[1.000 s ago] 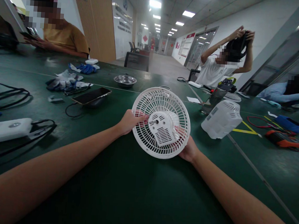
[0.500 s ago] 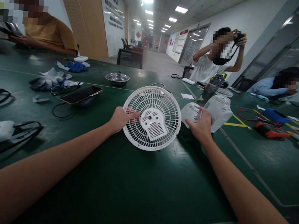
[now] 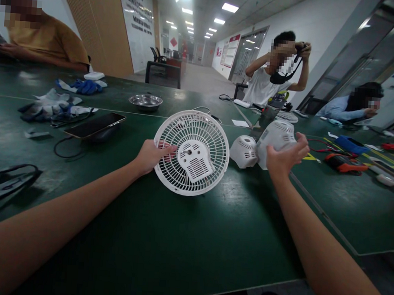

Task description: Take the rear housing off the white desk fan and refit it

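A round white fan grille (image 3: 195, 165) with a slotted centre plate faces me, tilted above the green table (image 3: 176, 241). My left hand (image 3: 151, 156) grips its left rim, the thumb lying over the slats. Further right, my right hand (image 3: 286, 157) has its fingers curved round a larger white vented housing (image 3: 274, 137), on its near right side. Just left of that, a smaller white vented housing (image 3: 243, 151) stands on the table, free of either hand.
A steel bowl (image 3: 146, 101) sits behind the grille. Leftward lie a phone (image 3: 96, 125), gloves (image 3: 55, 104) and cables. An orange meter (image 3: 344, 163) and a blue item (image 3: 351, 144) are at right. Three people sit round the far side.
My right hand has left the smaller housing and moved right, onto the larger one. My left hand keeps hold of the grille. The whole view has shifted slightly.
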Demonstrator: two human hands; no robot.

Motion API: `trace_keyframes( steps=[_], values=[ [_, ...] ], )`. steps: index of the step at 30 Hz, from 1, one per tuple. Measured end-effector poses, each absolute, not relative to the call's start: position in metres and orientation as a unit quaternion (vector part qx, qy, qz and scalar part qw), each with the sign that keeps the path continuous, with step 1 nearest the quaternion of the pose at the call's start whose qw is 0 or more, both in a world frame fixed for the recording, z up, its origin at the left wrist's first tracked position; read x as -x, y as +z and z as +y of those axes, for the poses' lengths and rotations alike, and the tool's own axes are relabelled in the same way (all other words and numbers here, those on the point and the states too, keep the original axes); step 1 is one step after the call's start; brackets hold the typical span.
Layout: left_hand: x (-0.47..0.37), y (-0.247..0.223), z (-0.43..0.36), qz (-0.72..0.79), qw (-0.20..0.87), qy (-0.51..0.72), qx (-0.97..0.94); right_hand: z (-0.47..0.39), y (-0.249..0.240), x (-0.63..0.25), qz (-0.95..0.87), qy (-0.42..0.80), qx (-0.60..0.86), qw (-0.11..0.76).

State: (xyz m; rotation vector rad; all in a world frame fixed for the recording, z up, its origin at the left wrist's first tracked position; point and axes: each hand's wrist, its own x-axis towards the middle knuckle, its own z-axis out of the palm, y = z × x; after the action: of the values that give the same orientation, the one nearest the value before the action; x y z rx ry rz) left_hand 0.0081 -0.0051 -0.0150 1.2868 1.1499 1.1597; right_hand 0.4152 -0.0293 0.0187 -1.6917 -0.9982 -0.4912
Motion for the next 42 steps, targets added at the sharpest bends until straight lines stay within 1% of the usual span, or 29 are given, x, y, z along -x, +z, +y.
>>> trace_keyframes(
  steps=[3, 5, 7, 9, 11, 15, 19, 22, 26, 28, 31, 37, 42],
  values=[
    [-0.009, -0.013, -0.006, 0.481, 0.513, 0.483, -0.521, -0.013, -0.003, -0.436, -0.372, -0.076, 0.722, 0.578],
    [-0.010, -0.012, -0.007, 0.482, 0.511, 0.487, -0.519, -0.005, -0.015, -0.443, -0.359, -0.013, 0.737, 0.572],
    [-0.011, -0.011, -0.008, 0.483, 0.512, 0.487, -0.517, -0.001, -0.021, -0.444, -0.352, 0.012, 0.760, 0.547],
    [-0.012, -0.010, -0.009, 0.485, 0.515, 0.483, -0.515, -0.001, -0.021, -0.442, -0.346, 0.006, 0.773, 0.532],
    [-0.011, -0.010, -0.009, 0.487, 0.516, 0.480, -0.516, -0.002, -0.018, -0.440, -0.336, -0.013, 0.771, 0.541],
    [-0.009, -0.012, -0.007, 0.480, 0.521, 0.478, -0.519, -0.007, -0.003, -0.435, -0.336, -0.069, 0.722, 0.601],
    [-0.007, -0.014, -0.004, 0.478, 0.530, 0.473, -0.516, -0.013, 0.014, -0.424, -0.390, -0.114, 0.639, 0.653],
    [-0.006, -0.015, -0.004, 0.476, 0.529, 0.474, -0.518, -0.019, 0.018, -0.407, -0.433, -0.100, 0.631, 0.636],
    [-0.007, -0.015, -0.004, 0.474, 0.524, 0.477, -0.523, -0.025, 0.009, -0.382, -0.474, -0.062, 0.686, 0.549],
    [-0.007, -0.015, -0.004, 0.476, 0.521, 0.477, -0.525, -0.025, 0.005, -0.376, -0.481, -0.055, 0.696, 0.531],
    [-0.007, -0.016, -0.004, 0.474, 0.520, 0.477, -0.527, -0.023, 0.006, -0.382, -0.470, -0.064, 0.694, 0.542],
    [-0.006, -0.019, -0.002, 0.474, 0.518, 0.474, -0.531, -0.018, 0.015, -0.425, -0.417, -0.096, 0.670, 0.606],
    [-0.006, -0.017, -0.003, 0.470, 0.524, 0.473, -0.530, -0.010, 0.005, -0.455, -0.376, -0.090, 0.689, 0.614]
  ],
)
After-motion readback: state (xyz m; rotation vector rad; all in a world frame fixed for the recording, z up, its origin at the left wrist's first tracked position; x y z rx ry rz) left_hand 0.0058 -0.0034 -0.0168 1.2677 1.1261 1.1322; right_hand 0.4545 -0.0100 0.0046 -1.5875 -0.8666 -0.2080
